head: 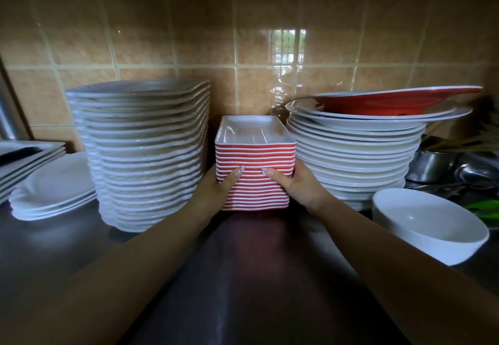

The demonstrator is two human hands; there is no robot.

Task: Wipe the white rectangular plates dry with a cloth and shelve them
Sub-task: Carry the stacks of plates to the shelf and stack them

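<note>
A tall stack of rectangular plates (255, 153), white inside with red outer walls, stands on the steel shelf (243, 277) against the tiled wall. My left hand (220, 184) grips the stack's lower left corner, thumb across the front. My right hand (290, 181) grips the lower right corner the same way. The fingers of both hands are hidden behind the stack's sides. No cloth is in view.
A high pile of white round plates (145, 153) stands close on the left, with flat white plates (54, 190) beyond it. On the right is another plate pile (359, 153) topped by a red dish (397, 100). A white bowl (429, 226) sits front right, metal pots (437, 161) behind it.
</note>
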